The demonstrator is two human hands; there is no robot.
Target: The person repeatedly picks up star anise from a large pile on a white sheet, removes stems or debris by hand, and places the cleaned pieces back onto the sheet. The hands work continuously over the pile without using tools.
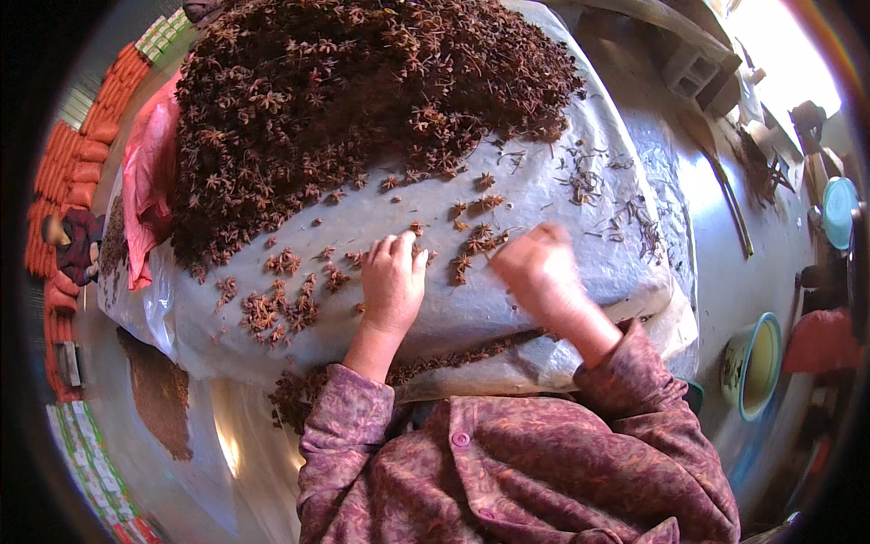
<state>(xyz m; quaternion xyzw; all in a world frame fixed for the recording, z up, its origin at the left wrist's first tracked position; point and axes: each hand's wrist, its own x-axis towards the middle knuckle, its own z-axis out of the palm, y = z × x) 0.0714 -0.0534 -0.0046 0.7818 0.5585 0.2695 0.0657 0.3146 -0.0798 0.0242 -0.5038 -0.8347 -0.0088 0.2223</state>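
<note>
A large heap of dried star anise (306,102) covers the far part of a table spread with clear plastic sheeting (435,319). My left hand (394,272) rests palm down on the sheet, its fingertips by a few loose stars; whether it grips one is hidden. My right hand (537,272), blurred, is curled just right of a small cluster of star anise (469,255); what its fingers hold cannot be made out. Left of my left hand lies another group of stars (272,313). Thin dark stems (591,183) are scattered on the sheet at the right.
Pink plastic sheeting (149,183) hangs at the table's left edge. A person (78,245) is beside stacked orange sacks (68,163) at far left. A broom (720,177), a hollow block (690,71) and a bucket (754,367) stand or lie on the right. Brown material (160,394) lies on the floor.
</note>
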